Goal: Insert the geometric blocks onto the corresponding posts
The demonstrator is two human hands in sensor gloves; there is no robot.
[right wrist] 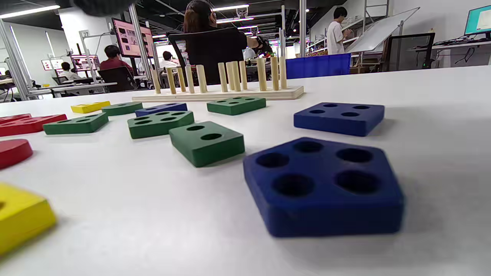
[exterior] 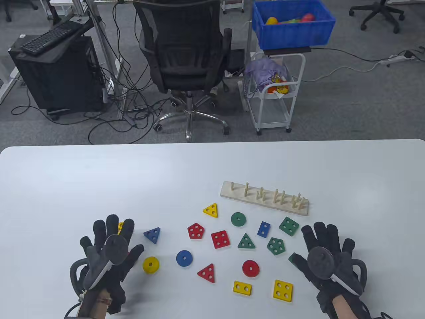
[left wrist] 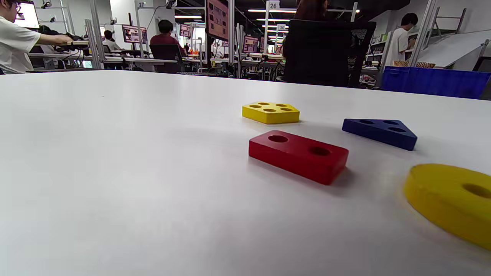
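A wooden peg board (exterior: 264,198) (right wrist: 218,94) with several bare posts lies at the centre right of the white table (exterior: 99,179). Coloured blocks are scattered in front of it, among them a green disc (exterior: 238,219), a red square (exterior: 220,239) and a blue triangle (exterior: 152,234) (left wrist: 379,132). My left hand (exterior: 109,247) hovers flat with spread fingers at the lower left, above a red two-hole block (left wrist: 298,155) and a yellow pentagon (left wrist: 271,112). My right hand (exterior: 327,252) hovers spread at the lower right, above a blue pentagon (right wrist: 322,186), a blue square (right wrist: 339,118) and a green two-hole block (right wrist: 207,142). Neither hand holds anything.
A yellow disc (exterior: 150,265) (left wrist: 452,201) lies just right of my left hand; a yellow square (exterior: 283,290) and a yellow two-hole block (exterior: 242,288) lie near the front edge. Beyond the table stand an office chair (exterior: 184,56), a white cart (exterior: 274,96) and a blue bin (exterior: 292,23).
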